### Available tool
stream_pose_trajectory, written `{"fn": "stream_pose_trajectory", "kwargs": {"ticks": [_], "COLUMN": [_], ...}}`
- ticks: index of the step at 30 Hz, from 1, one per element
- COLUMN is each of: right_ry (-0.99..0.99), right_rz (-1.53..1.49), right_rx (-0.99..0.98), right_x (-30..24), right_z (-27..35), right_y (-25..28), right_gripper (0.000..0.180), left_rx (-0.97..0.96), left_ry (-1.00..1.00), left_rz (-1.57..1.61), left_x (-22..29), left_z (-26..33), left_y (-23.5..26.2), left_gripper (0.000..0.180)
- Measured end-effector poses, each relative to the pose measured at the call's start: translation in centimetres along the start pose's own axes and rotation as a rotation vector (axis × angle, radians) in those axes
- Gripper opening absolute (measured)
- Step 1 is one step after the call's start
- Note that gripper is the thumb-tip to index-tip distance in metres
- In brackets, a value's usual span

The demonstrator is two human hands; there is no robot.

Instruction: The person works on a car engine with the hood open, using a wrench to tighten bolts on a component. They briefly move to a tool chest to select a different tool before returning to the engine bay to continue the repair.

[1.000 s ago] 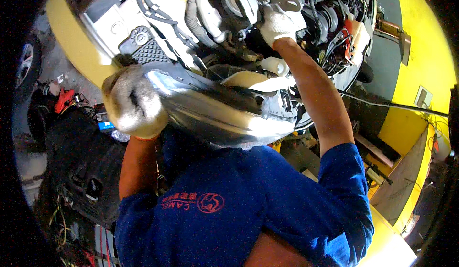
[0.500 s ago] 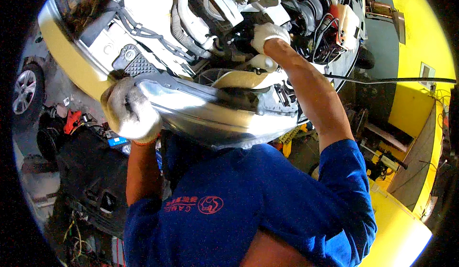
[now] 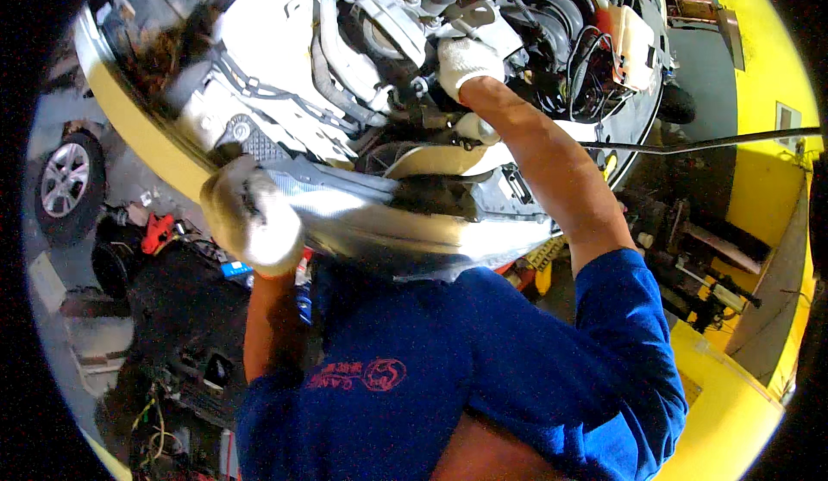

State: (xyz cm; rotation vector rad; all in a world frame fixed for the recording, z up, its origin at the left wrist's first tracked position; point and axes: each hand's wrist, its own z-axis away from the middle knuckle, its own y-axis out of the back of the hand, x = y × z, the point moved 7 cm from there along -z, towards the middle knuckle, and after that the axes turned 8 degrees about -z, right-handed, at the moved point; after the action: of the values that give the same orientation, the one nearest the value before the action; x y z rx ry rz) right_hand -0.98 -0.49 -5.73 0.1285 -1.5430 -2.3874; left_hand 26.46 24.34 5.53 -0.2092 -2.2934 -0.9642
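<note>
My left hand (image 3: 252, 215), in a stained white glove, is curled at the corner of a clear headlight (image 3: 332, 186) on the car's front. Its fingertips are hidden, and what they grip does not show. My right hand (image 3: 470, 65), also gloved in white, reaches into the engine bay with its fingers bent beside a grey metal bracket (image 3: 492, 20). Whatever it holds is hidden under the hand. Just below its wrist sits a pale rounded part (image 3: 476, 128). Near the left hand lies a black textured plate (image 3: 252, 140).
A yellow front panel edge (image 3: 138, 106) curves along the left. Hoses (image 3: 338, 76) and a white reservoir (image 3: 634, 46) crowd the bay. A thin dark rod (image 3: 690, 146) runs out to the right. A wheel (image 3: 69, 184) and a black bumper-like part (image 3: 181, 309) are on the floor.
The whole view has shifted slightly. My right hand has moved a little left among the engine parts. My left hand keeps its place at the headlight's corner.
</note>
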Motion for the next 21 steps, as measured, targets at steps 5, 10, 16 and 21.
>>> {"fn": "stream_pose_trajectory", "kwargs": {"ticks": [5,10,16,21], "right_ry": [-0.143,-0.090,-0.291,-0.337], "right_rz": [-0.327,-0.932,-1.229,-1.332], "right_rx": [0.142,0.015,-0.026,0.033], "right_x": [2.5,3.9,5.9,6.6], "right_z": [0.6,-0.6,2.1,0.9], "right_y": [0.3,-0.9,-0.3,-2.2], "right_gripper": [0.031,0.032,0.033,0.048], "left_rx": [-0.549,-0.966,-1.030,-0.911], "left_ry": [-0.102,-0.425,-0.737,-0.793], "left_rz": [0.140,-0.399,-0.581,-0.456], "left_x": [11.5,12.4,15.5,15.2], "left_z": [-4.2,-2.8,-0.1,2.0], "left_y": [-8.0,-25.3,-31.7,-34.8], "left_gripper": [0.020,0.030,0.034,0.025]}}
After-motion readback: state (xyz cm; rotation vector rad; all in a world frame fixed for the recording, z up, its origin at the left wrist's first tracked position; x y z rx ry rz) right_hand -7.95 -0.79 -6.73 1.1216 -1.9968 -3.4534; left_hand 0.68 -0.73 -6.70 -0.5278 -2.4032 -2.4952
